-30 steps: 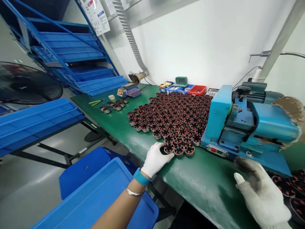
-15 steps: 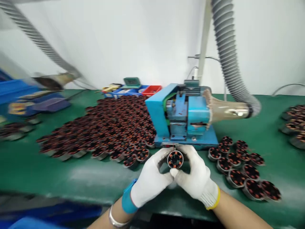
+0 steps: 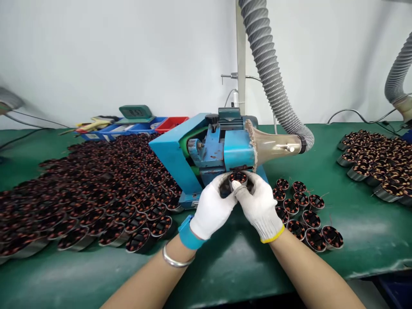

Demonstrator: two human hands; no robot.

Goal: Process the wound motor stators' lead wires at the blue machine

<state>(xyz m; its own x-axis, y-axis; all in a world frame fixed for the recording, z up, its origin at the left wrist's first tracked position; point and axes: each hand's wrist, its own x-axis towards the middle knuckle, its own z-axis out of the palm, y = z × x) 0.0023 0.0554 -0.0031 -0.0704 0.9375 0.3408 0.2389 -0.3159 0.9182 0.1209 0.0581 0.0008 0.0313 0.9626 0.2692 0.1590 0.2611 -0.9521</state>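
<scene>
Between my two white-gloved hands is a round motor stator (image 3: 238, 177) with copper windings in a metal ring. My left hand (image 3: 215, 206) closes on its left side, a blue band at the wrist. My right hand (image 3: 257, 201) grips it from the right, with the thumb across its near side. The stator is held up against the front of a blue belt-driven machine (image 3: 238, 150), just below its housing. My fingertips behind the stator are partly hidden. A loose group of similar stators (image 3: 291, 207) stands on the bench close to my right hand.
A large mass of stators (image 3: 106, 193) covers the green bench (image 3: 238, 266) on the left. More stand at the far right (image 3: 380, 159). A grey hose (image 3: 267, 60) joins the machine's funnel (image 3: 277, 146). Blue bins (image 3: 128, 128), a red bin (image 3: 172, 123) and a digital clock (image 3: 135, 112) are behind.
My hands have carried the stator forward from the machine's front edge to beneath its housing. The stator has tipped from facing me to facing more upward. The view has swung to the right.
</scene>
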